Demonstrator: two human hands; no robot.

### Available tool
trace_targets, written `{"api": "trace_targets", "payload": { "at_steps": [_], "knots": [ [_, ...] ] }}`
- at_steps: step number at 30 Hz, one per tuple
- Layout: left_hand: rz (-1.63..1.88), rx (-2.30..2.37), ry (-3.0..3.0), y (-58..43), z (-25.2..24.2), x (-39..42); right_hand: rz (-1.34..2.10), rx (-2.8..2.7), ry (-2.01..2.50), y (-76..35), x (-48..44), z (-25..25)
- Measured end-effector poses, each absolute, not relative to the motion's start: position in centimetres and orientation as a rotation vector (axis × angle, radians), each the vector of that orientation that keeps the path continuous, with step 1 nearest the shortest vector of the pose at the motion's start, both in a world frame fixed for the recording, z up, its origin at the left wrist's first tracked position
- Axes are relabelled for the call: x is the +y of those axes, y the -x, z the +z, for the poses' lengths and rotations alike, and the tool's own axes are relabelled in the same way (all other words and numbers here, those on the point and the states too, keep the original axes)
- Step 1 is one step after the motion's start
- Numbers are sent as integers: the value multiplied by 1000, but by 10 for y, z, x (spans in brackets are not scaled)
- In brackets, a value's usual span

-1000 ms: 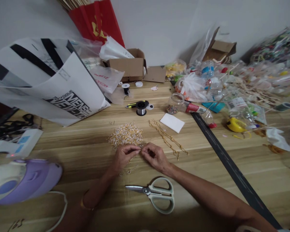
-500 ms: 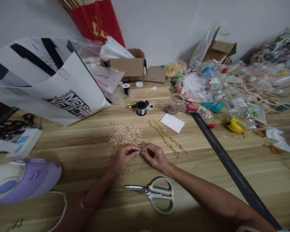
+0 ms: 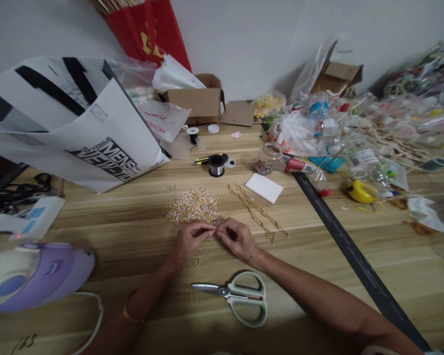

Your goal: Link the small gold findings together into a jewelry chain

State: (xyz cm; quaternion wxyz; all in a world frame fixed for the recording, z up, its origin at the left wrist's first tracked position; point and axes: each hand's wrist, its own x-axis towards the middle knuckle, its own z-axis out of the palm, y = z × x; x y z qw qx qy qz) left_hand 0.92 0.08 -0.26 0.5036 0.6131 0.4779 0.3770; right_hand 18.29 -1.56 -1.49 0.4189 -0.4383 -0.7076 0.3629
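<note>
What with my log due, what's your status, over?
Left hand, right hand: fingers pinched, tips close; anything held, too small to tell. Gold-silver pile just beyond. Scissors nearby, seemingly not obstructing.

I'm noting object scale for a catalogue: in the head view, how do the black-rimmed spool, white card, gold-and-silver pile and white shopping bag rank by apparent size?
1. White shopping bag
2. Gold-and-silver pile
3. White card
4. Black-rimmed spool

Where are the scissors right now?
In the head view, the scissors lie low and just right of centre on the table, nearer the person than the right hand, below the short chain.
</note>
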Motion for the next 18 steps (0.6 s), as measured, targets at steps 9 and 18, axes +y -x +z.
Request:
{"api": "trace_targets", "payload": {
  "at_steps": [9,18],
  "knots": [
    [898,1157,-1483,-10,-2,0,906,-1772,1106,-184,-16,-17],
    [884,1155,-1475,-10,-5,0,916,-1764,1088,-183,-16,-15]
  ]
}}
